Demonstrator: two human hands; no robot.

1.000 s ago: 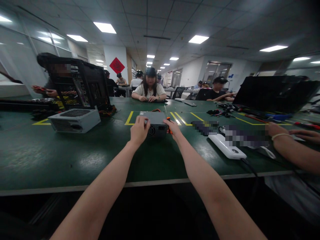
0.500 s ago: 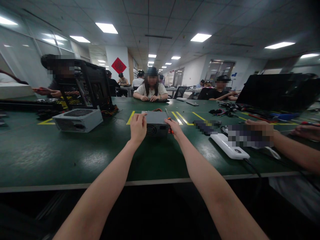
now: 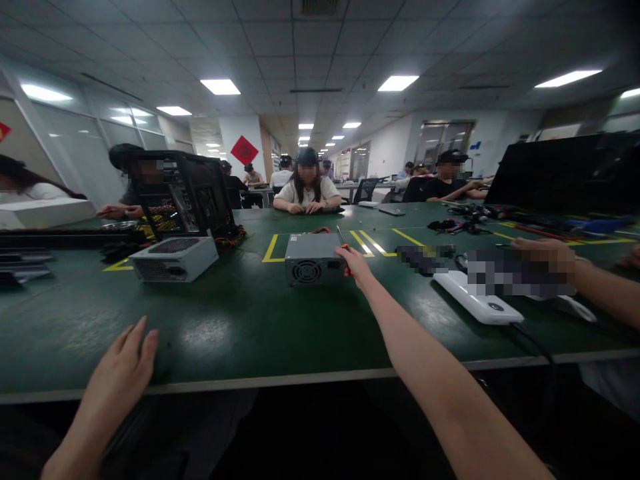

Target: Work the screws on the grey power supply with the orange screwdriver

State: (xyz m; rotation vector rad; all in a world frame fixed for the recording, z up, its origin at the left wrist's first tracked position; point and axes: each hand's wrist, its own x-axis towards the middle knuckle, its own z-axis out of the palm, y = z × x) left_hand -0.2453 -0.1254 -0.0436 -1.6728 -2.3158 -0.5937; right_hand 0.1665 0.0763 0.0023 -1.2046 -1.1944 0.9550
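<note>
A grey computer power supply (image 3: 313, 248) rests on the green table, its round fan grille and socket facing me. At its right side is my right hand (image 3: 356, 265), closed around a screwdriver (image 3: 347, 257) with an orange and black handle. The thin shaft points up and away from me. My left hand (image 3: 127, 357) is over the near left part of the table, fingers stretched out and holding nothing. Left of the centre unit sits a second, lighter power supply (image 3: 175, 257) with a perforated casing.
An open black computer case (image 3: 200, 190) stands at the back left. To the right lie a white power strip (image 3: 477, 298) and cables, with another person's hand (image 3: 550, 260) nearby. Someone sits opposite (image 3: 306, 190). A dark monitor (image 3: 560, 173) stands at the right.
My left hand has left the power supply and moved left and toward me, its fingers now spread. My right hand stays beside the unit with the screwdriver. The view has shifted slightly.
</note>
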